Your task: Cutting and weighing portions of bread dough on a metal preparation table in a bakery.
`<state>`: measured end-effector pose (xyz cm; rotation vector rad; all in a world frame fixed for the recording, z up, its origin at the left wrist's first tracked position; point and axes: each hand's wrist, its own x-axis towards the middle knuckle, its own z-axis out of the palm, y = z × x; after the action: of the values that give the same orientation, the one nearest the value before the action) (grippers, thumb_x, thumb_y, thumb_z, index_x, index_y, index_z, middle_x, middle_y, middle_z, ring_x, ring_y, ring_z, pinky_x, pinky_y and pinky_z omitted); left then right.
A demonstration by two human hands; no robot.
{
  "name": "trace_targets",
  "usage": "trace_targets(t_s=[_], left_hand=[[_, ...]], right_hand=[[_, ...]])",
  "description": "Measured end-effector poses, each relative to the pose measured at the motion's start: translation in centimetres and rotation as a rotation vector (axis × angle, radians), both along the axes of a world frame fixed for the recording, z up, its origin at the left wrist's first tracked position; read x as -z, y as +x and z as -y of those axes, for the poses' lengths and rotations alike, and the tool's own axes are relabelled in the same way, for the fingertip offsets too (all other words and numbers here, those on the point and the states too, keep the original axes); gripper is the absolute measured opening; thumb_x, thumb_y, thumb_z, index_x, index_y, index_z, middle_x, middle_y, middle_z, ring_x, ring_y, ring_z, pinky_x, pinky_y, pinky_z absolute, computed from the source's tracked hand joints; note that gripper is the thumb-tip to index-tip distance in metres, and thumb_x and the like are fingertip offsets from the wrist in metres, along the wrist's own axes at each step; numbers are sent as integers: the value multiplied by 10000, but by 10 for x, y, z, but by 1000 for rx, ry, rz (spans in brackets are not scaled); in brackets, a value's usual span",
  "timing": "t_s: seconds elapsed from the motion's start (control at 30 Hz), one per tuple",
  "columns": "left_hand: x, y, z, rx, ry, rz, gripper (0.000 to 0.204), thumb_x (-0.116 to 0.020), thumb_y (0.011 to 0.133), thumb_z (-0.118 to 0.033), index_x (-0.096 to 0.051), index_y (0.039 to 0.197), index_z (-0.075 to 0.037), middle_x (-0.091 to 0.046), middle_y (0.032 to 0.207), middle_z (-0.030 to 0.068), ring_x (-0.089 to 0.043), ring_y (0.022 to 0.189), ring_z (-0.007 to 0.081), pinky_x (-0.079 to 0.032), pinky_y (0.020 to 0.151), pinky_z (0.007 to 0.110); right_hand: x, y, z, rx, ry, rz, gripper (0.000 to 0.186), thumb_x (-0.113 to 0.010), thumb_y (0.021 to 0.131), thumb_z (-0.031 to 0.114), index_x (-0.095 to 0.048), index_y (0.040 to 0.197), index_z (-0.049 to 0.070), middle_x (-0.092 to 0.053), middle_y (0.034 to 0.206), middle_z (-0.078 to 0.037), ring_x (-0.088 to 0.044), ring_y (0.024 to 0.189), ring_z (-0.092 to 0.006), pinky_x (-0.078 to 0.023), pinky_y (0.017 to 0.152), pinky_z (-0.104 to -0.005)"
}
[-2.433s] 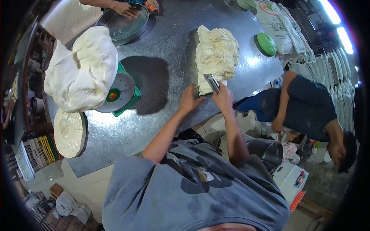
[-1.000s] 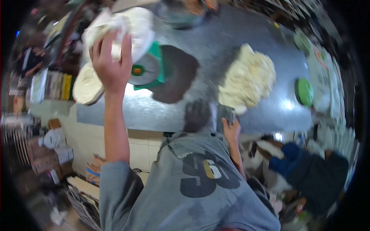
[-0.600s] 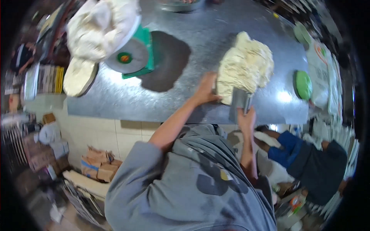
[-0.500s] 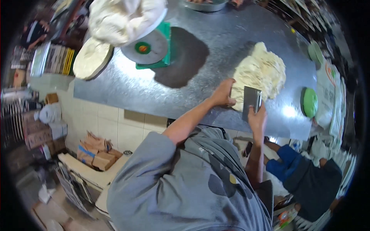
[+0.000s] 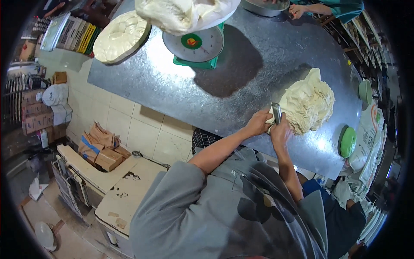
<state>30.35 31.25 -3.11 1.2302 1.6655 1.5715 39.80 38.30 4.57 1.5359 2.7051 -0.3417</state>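
Note:
A large rough lump of pale dough [image 5: 309, 105] lies on the metal table near its right front part. My right hand [image 5: 280, 133] is closed around the handle of a dough scraper [image 5: 276, 113], seen edge-on at the dough's left side. Just left of the blade, my left hand [image 5: 259, 123] is closed on a small end of the dough; its fingertips are partly hidden. How far the blade has gone through the dough cannot be made out.
A green dial scale [image 5: 194, 45] bears a big dough mass [image 5: 189, 15]. Left of it lies a round dough slab [image 5: 120, 38] marked in portions. Another person's hand [image 5: 297, 11] is beside a metal bowl [image 5: 265, 7]. A green round object [image 5: 348, 141] and green bowl [image 5: 365, 91] line the right edge.
The scraper has turned from broadside to edge-on and come down at the dough's left end, with both hands closer together. The view has shifted, and another person's hand and teal sleeve now show.

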Motion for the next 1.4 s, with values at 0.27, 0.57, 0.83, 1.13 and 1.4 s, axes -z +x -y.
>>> trace_targets(t_s=[0.27,0.57,0.83,1.13,1.4], left_hand=[[-101,-37,75,65,22,-28,161,-651,693,-38,-601,845,-24,-545,847,163,-562,820,354,-457,682,412],[-321,-241,58,-266,527,-40,614,-699,655,-19,-362,1168,-43,-448,1088,121,-538,875,213,-486,726,326],[-375,-408,22,-190,100,-448,459,-613,756,28,-407,1151,-86,-517,1071,47,-610,871,176,-536,693,303],[-360,-410,24,-271,-565,-1066,428,-486,871,-421,-680,1173,-188,-431,1425,114,-259,1298,302,-157,1060,451],[-334,-255,61,-623,367,-756,256,-800,724,-42,-603,886,-32,-632,905,87,-568,734,180,-454,700,280]], right_hand=[[-2,5,-6,197,-176,-145,399,-628,827,126,-551,1208,35,-636,1039,-248,-616,958,-439,-478,836,-492],[-28,12,47,272,-309,-297,458,-706,798,217,-578,1192,21,-646,967,-279,-619,936,-458,-481,811,-488],[43,13,55,85,-17,-539,493,-735,766,209,-572,1171,-19,-642,906,-275,-616,867,-467,-488,764,-489],[-17,3,61,252,-314,-385,489,-737,745,183,-581,1161,-21,-642,901,-280,-622,885,-461,-486,768,-496],[16,50,61,337,-327,-467,457,-741,771,211,-589,1136,-19,-651,938,-263,-622,915,-448,-485,792,-471]])
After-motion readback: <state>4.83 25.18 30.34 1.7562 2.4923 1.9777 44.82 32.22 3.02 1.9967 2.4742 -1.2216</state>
